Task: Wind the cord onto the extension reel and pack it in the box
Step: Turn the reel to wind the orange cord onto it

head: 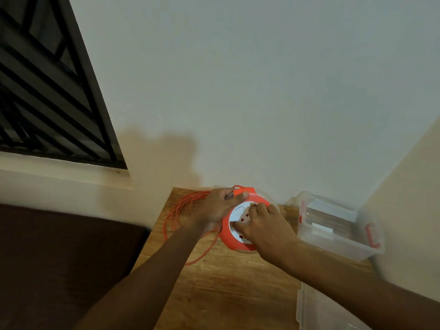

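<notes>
Two hands on orange extension reel [234, 236] at bench [214, 282] centre: left hand [214, 206] grips its rim, right hand [266, 227] fingers curl on the white hub, winding under way (cord [181, 206] mostly loose); next, keep turning, then box [338, 225].

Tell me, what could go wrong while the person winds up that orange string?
The loose orange cord hangs over the table edge in loops, so it might tangle or snag. The reel could slip, since the left hand grips only its rim while the right hand turns the white middle. The clear box sits near the table's end and could get bumped.
</notes>
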Available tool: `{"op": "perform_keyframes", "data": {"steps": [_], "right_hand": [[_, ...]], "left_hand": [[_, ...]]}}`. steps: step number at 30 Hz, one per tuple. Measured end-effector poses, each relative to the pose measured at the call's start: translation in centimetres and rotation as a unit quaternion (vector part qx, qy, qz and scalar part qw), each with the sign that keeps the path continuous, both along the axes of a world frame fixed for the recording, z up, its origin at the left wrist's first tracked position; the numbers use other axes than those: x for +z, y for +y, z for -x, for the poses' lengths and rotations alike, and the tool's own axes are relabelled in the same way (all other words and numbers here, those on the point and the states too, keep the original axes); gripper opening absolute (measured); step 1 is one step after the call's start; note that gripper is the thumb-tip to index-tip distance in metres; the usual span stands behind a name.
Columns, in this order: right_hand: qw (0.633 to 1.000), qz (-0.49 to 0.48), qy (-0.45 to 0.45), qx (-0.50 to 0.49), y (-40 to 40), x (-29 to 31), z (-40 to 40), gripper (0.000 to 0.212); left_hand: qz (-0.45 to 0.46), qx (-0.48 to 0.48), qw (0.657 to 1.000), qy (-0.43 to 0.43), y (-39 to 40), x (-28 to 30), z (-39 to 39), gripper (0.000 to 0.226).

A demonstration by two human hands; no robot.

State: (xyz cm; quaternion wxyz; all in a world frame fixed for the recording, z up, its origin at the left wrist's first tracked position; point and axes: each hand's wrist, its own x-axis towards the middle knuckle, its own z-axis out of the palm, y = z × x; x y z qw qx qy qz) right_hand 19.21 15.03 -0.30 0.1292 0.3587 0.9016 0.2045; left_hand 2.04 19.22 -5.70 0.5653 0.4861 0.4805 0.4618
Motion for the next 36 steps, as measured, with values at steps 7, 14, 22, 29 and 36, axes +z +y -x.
{"op": "perform_keyframes", "data": {"steps": [7,14,22,29,36], "right_hand": [[1.000,0.016,-0.009,-0.016,0.1,0.8,0.1,0.070],[0.998,-0.026,0.042,0.030,1.3,2.4,0.2,0.047],[0.983,-0.034,0.175,-0.052,1.8,-1.1,-1.1,0.064],[0.689,0.296,0.592,-0.296,0.1,-2.9,-1.1,0.049],[0.910,0.151,0.321,-0.213,-3.8,-4.8,-1.1,0.088]], "left_hand": [[0.003,-0.011,1.000,-0.006,0.3,-0.1,-0.4,0.040],[0.000,0.033,0.999,-0.042,1.3,1.2,-0.5,0.046],[0.070,0.104,0.983,-0.133,-0.4,-1.0,-1.5,0.033],[0.099,0.164,0.967,-0.165,-2.0,-2.3,-2.6,0.022],[0.121,0.126,0.978,-0.110,-3.0,-2.3,-2.7,0.032]]}}
